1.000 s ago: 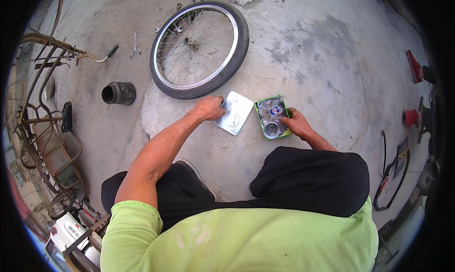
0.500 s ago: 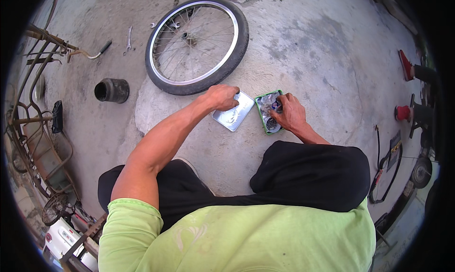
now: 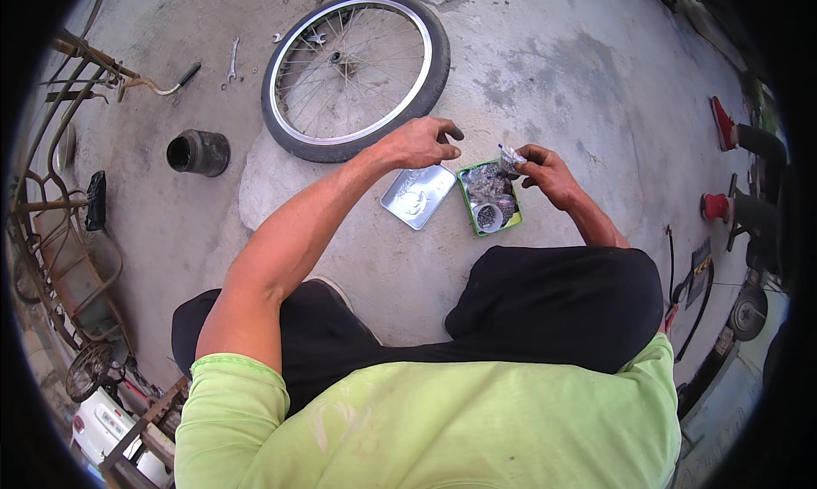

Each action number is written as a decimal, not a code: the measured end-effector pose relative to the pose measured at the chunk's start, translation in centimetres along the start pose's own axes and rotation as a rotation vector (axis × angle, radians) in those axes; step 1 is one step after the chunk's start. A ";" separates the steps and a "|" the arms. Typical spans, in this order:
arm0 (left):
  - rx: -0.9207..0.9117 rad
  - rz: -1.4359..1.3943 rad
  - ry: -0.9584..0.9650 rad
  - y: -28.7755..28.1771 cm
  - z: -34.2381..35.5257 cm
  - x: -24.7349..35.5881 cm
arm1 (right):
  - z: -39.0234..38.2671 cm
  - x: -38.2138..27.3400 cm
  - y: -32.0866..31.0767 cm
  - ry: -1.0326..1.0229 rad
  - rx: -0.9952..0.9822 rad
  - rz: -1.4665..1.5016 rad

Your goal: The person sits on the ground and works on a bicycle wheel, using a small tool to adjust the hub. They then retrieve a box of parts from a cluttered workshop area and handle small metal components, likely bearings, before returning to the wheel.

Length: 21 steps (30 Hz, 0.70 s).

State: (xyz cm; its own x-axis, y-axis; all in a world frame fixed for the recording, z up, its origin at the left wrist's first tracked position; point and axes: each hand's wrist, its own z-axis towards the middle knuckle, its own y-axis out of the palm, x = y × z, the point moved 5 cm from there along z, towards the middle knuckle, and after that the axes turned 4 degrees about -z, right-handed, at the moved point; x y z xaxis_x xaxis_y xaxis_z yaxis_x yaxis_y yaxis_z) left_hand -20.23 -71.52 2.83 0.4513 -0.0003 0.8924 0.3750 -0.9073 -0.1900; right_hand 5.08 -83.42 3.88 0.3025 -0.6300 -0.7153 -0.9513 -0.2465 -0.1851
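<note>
Pinched in my right hand (image 3: 549, 174) is a small clear plastic bag (image 3: 511, 158), held just above a green-rimmed tin box (image 3: 468, 201). Inside the box lie more plastic bags of small parts (image 3: 487, 183) and a small round cup of metal balls (image 3: 488, 217). My left hand (image 3: 423, 142) hovers over the far end of a silver tin lid (image 3: 417, 198), its fingers apart and nothing in them. The lid lies flat on the concrete, left of the box. Beyond my left hand, a bicycle wheel (image 3: 438, 72) with a black tyre lies on its side.
A dark cylindrical pot (image 3: 204, 153) lies on its side at the left, near a wrench (image 3: 232, 61). Rusty metal frames (image 3: 68, 208) line the left edge. On the right are a person's red shoes (image 3: 723, 123) and a floor pump (image 3: 702, 280).
My right hand has lifted a small plastic bag out of the tin box. My left hand has moved up and right off the lid, its fingers now spread.
</note>
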 end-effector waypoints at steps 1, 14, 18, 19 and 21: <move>-0.035 -0.167 -0.004 -0.9 0.0 2.4 | 0.2 -2.7 -0.5 -0.006 -0.035 0.029; 0.392 -0.428 0.301 -13.9 -3.8 10.6 | 4.7 -23.5 2.4 -0.250 -0.019 0.091; 0.447 -0.098 0.275 -17.6 -5.9 12.4 | 5.5 -25.7 4.3 -0.328 0.026 0.016; 0.429 -0.079 0.272 -18.3 -6.6 12.8 | 5.5 -26.3 4.8 -0.349 0.017 0.055; 0.390 -0.042 0.268 -19.7 -7.8 13.2 | 5.4 -27.4 5.5 -0.390 0.001 0.134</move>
State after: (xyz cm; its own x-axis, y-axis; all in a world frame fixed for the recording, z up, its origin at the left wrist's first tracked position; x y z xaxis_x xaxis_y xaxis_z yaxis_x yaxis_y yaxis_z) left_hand -27.93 -56.94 21.56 0.2235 -0.1225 0.9670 0.6877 -0.6833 -0.2455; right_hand -8.80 -63.52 18.85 0.1309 -0.3298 -0.9349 -0.9808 -0.1803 -0.0738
